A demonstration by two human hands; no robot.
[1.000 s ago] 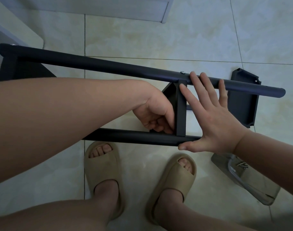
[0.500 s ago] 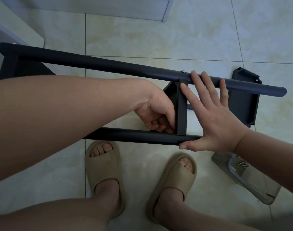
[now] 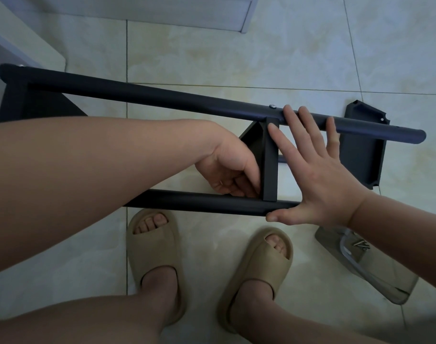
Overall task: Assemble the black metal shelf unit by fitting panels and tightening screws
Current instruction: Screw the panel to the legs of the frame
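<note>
The black shelf frame lies on its side above the floor, with an upper tube (image 3: 162, 95) and a lower tube (image 3: 187, 201). A black shelf panel (image 3: 270, 165) stands edge-on between them. A small screw head (image 3: 272, 106) shows on the upper tube just above the panel. My left hand (image 3: 227, 170) reaches in from the left, its fingers curled against the panel's left face just above the lower tube. What the fingertips pinch is hidden. My right hand (image 3: 318, 180) is flat, fingers spread, pressing on the panel's right side, with the thumb on the lower tube.
Another black panel (image 3: 361, 155) lies on the tiled floor behind the frame's right end. A clear plastic bag (image 3: 375, 274) holding loose screws (image 3: 359, 244) lies at the right. My feet in beige sandals (image 3: 155, 256) stand below the frame. White furniture (image 3: 13, 40) is at far left.
The fingers of my left hand have shifted slightly at the panel. My right hand and the frame stay where they were.
</note>
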